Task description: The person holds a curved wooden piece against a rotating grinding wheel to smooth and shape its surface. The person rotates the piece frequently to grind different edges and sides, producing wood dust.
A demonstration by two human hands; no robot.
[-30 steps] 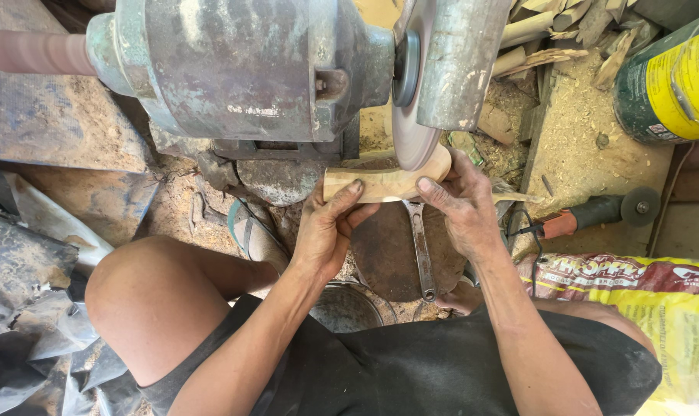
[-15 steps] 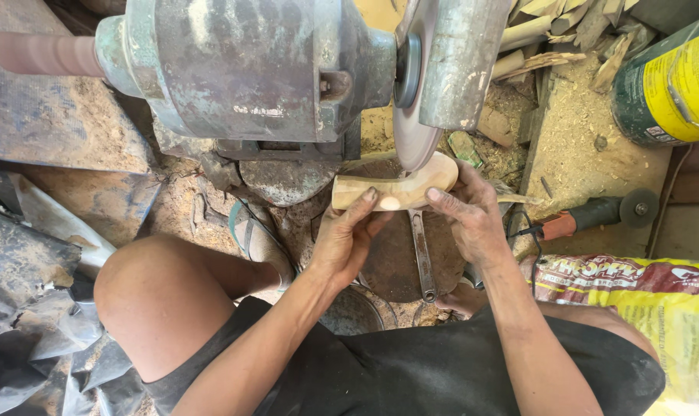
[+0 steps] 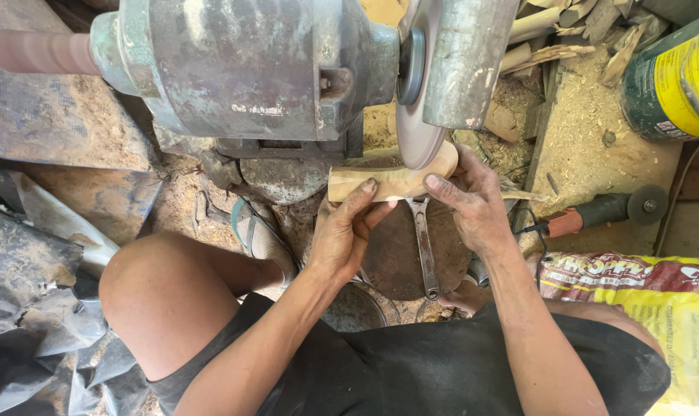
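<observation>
One pale wooden piece (image 3: 388, 179) (smooth, tan, rounded at its right end) lies crosswise under one grinding disc (image 3: 419, 115), its right end touching the disc's edge. Two hands hold it: the left hand (image 3: 345, 235) with fingers closed on the left part, the right hand (image 3: 472, 202) with fingers gripping the right end. One wrench (image 3: 425, 246) lies just near of it, one angle grinder (image 3: 603, 212) to the right.
</observation>
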